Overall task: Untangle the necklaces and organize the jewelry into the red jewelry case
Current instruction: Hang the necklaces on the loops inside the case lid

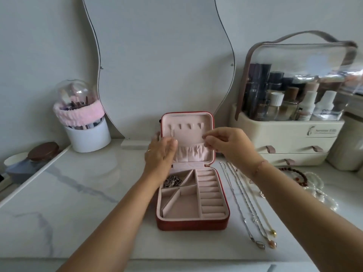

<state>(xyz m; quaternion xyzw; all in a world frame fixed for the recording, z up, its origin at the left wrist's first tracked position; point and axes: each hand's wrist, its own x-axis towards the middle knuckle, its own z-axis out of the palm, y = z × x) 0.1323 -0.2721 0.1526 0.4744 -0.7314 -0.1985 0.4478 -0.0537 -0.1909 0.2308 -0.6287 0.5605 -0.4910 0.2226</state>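
The red case (191,224) lies open in the middle of the white marble desk (78,193), its lid (187,138) standing upright and its pink tray facing up. The left hand (160,154) rests against the lid's left side, fingers loosely curled toward the row of hooks (185,126) there; whether it has hold of anything cannot be told, though a thin glint hangs just beside its fingertips. A ring (149,150) shows on one finger. The right hand (225,144) is at the lid's right edge, thumb and forefinger pinched together near the gathered pocket (193,154); what it pinches is too fine to make out. A thin bracelet (259,166) circles that wrist. In the tray's upper left compartment lies a bunched silver chain (172,181); the other compartments and the ring rolls (211,195) on the right show only pink lining. Just right of the case, three necklaces (249,205) lie stretched out side by side on the desk, pendants toward the near edge. Further right are a dark red bead bracelet (296,174) and clear bead bracelets (318,191). Behind stand a mirror (157,65), a brush holder (86,126) at left, and a cosmetics organizer (290,130) at right.
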